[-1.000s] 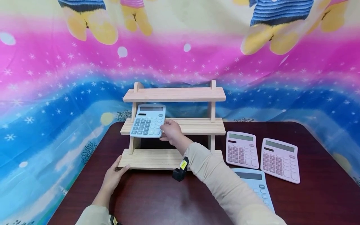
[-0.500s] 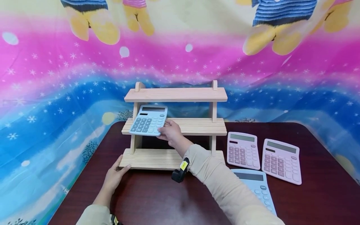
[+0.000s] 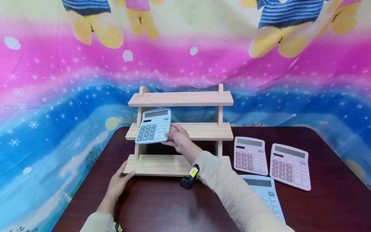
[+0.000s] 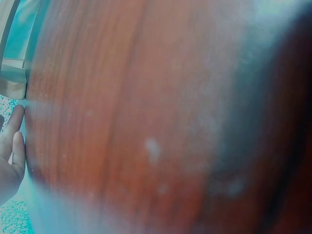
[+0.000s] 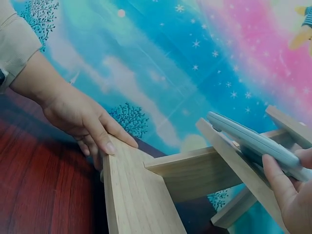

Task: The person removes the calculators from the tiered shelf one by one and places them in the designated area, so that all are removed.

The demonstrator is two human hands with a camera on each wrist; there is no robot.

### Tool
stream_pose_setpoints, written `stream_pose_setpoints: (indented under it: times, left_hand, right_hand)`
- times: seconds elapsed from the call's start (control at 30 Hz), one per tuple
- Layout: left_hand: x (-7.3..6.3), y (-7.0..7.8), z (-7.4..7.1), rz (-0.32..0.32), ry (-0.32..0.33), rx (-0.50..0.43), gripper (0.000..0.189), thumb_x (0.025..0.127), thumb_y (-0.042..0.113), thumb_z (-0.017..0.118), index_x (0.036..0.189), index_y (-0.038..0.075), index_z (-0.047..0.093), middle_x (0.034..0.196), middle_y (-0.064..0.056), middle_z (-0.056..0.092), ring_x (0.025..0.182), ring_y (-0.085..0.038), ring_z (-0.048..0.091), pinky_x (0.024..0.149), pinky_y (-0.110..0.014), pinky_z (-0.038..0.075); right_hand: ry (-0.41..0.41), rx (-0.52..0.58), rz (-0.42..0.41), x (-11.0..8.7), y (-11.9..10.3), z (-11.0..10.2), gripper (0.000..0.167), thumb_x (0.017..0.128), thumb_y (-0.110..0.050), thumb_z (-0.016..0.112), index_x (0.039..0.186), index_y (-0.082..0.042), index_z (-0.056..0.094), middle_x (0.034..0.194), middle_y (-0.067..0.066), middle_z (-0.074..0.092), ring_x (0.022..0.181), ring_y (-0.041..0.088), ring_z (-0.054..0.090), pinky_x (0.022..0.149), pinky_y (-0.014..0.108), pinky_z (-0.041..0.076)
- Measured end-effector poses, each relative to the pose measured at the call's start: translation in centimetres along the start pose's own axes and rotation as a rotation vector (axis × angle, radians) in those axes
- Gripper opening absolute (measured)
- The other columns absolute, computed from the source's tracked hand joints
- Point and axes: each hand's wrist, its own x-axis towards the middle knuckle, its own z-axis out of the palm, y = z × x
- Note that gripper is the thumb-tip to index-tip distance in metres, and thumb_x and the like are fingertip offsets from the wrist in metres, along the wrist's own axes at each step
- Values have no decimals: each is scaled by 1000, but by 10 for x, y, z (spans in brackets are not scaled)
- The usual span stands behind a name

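In the head view my right hand (image 3: 181, 140) pinches a light blue calculator (image 3: 154, 126) by its lower right edge. The calculator overlaps the left part of the middle board, tilted with keys and display facing me. In the right wrist view the calculator (image 5: 253, 140) shows edge-on close over that board, with the right fingertips at its near end. My left hand (image 3: 117, 184) holds the front left corner of the bottom board of a three-tier wooden display rack (image 3: 162, 165). Its thumb lies on the board and other fingers reach below the edge in the right wrist view.
Right of the rack, two pink calculators (image 3: 250, 155) (image 3: 290, 166) lie face up on the dark red-brown table (image 3: 162, 206). Another blue calculator (image 3: 265, 193) lies nearer me, partly hidden by my right sleeve (image 3: 229, 190). A patterned cloth (image 3: 185, 64) hangs behind the rack.
The calculator in my right hand rose slightly, then came down again and turned a little against the middle board. My left hand stayed at the rack's corner.
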Motion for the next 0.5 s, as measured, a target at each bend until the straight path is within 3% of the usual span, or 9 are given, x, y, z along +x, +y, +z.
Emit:
stream_pose_setpoints:
  times: [0.5]
  left_hand:
    - [-1,0,-1,12,0,4,78,80,37,58,140,15,13,137,-23,20,122,-34,25,95,-45,22]
  right_hand:
    - [-43,20,-42,-26,-12,-21,58,82,12,46,133,-9,30,115,19,47,83,24,59,73,43,45]
